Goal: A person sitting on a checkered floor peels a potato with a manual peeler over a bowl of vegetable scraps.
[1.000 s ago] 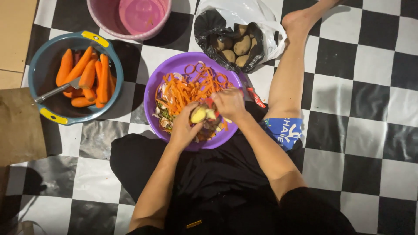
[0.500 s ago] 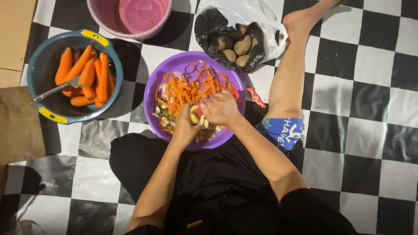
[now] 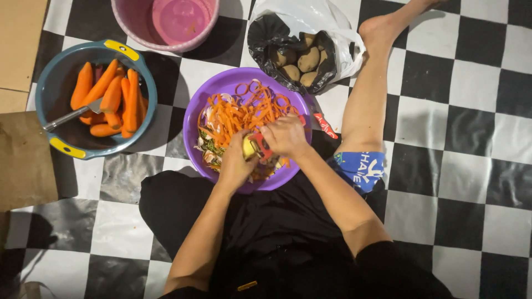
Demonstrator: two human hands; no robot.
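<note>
Left hand (image 3: 235, 163) wrapped around a half-peeled potato (image 3: 249, 147), held over the purple basin (image 3: 195, 113) to catch peelings. Right hand (image 3: 285, 135) closed on a red peeler (image 3: 260, 145) against it. Peeled carrots (image 3: 111, 97) set apart in the blue bowl (image 3: 55, 83); bag of potatoes (image 3: 299, 58) near.

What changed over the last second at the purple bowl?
The right hand drew the red peeler back across the potato, now mostly hidden in the left hand. Both grips held. The purple bowl, carrots and potato bag stayed put.
</note>
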